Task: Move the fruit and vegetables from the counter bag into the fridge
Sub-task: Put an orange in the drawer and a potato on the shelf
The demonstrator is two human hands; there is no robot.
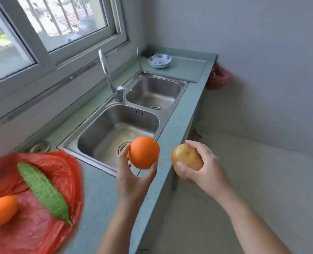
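Fruit fills both our hands: the left hand [132, 177] clasps an orange [144, 152] over the sink [172, 114] edge, the right hand [205, 168] wraps what looks like a potato [186, 158]. A green gourd [42, 191] and a blurred orange fruit [0, 209] lie on the red bag [47, 233].

Bag [34, 208] spread flat on counter [100, 198], lower left of frame; bitter gourd [44, 193] and a fruit [0, 209] laid on it, fruit left of gourd. Double sink [104, 132] set in counter at centre, faucet [108, 76] behind it. Bowl [160, 60] placed on counter beyond sink, upper centre. Orange [144, 152] held over sink's near edge; potato [187, 159] held right of it, past counter edge.
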